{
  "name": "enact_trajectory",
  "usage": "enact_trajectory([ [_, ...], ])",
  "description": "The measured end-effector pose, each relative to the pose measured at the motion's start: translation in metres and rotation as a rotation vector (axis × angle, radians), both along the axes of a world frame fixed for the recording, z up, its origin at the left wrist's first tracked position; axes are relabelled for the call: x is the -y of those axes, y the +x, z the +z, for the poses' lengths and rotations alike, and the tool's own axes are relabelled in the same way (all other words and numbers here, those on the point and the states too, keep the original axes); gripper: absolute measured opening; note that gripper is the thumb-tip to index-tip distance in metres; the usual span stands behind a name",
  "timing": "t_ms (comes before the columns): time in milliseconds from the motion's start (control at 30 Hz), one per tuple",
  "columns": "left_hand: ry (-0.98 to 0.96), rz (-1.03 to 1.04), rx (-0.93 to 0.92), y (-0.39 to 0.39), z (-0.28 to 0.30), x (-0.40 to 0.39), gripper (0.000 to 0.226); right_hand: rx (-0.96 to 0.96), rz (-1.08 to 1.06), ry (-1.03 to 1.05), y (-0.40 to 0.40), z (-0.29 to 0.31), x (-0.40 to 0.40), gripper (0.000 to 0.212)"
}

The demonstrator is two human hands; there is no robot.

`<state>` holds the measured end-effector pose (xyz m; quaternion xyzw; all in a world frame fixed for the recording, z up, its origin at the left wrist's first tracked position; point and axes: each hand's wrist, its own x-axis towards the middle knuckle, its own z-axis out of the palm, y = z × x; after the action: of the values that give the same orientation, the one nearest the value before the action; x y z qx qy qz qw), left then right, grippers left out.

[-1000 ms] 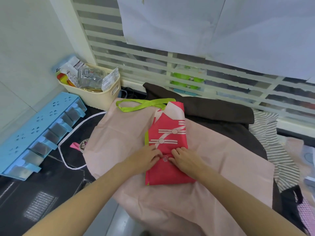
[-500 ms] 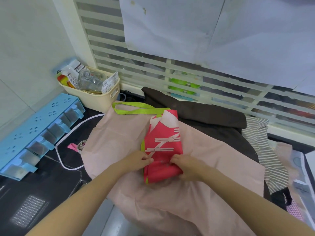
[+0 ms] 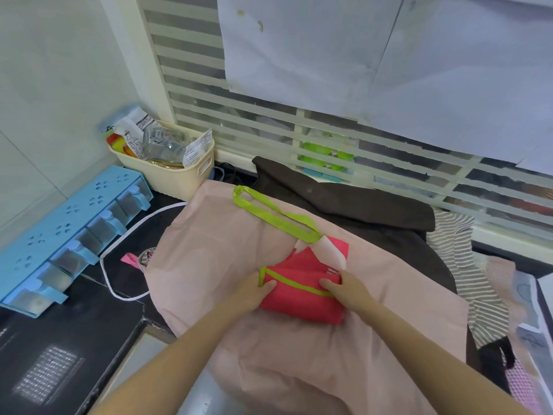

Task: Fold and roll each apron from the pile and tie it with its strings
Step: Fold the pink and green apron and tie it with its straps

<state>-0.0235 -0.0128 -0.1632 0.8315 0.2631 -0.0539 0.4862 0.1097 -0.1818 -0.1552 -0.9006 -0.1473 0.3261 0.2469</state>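
striped cloth (image 3: 466, 265) partly hidden, basket contents (image 3: 158, 143) unclear

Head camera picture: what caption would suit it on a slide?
Both hands roll a red fabric apron with lime-green trim on a spread pale pink cloth.

Home kitchen, most likely: black glossy countertop (image 3: 74, 322) in a white tiled corner, a blue spice-drawer rack (image 3: 64, 235) lying along the wall, a cream plastic basket (image 3: 176, 175) stuffed with food packets. Window with white slats (image 3: 269, 127) behind, partly covered with taped paper sheets (image 3: 359, 55). Counter piled with household cloth: pink, brown and striped fabric.
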Motion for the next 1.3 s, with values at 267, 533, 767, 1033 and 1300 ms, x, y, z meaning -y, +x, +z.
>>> enact_trajectory([
  [267, 0.132, -0.020, -0.052, 0.006, -0.031, 0.003, 0.032, 0.379, 0.028, -0.127, -0.029, -0.020, 0.001, 0.033],
  [533, 0.754, -0.141, 0.139, 0.000, -0.013, 0.005, 0.054, 0.679, 0.167, -0.185, -0.033, -0.024, 0.008, 0.040],
  [767, 0.932, -0.634, 0.223, 0.000, -0.024, 0.013, 0.071, 0.911, 0.621, 0.070, -0.016, -0.012, 0.025, 0.036],
  [1033, 0.152, -0.013, 0.043, 0.048, 0.007, 0.001, 0.040, 0.470, 0.359, 0.239, 0.038, 0.030, -0.011, 0.058],
  [1300, -0.304, 0.156, 0.011, 0.066, 0.001, 0.004, 0.007, 0.347, 0.571, -0.070, 0.058, 0.048, -0.050, 0.029],
])
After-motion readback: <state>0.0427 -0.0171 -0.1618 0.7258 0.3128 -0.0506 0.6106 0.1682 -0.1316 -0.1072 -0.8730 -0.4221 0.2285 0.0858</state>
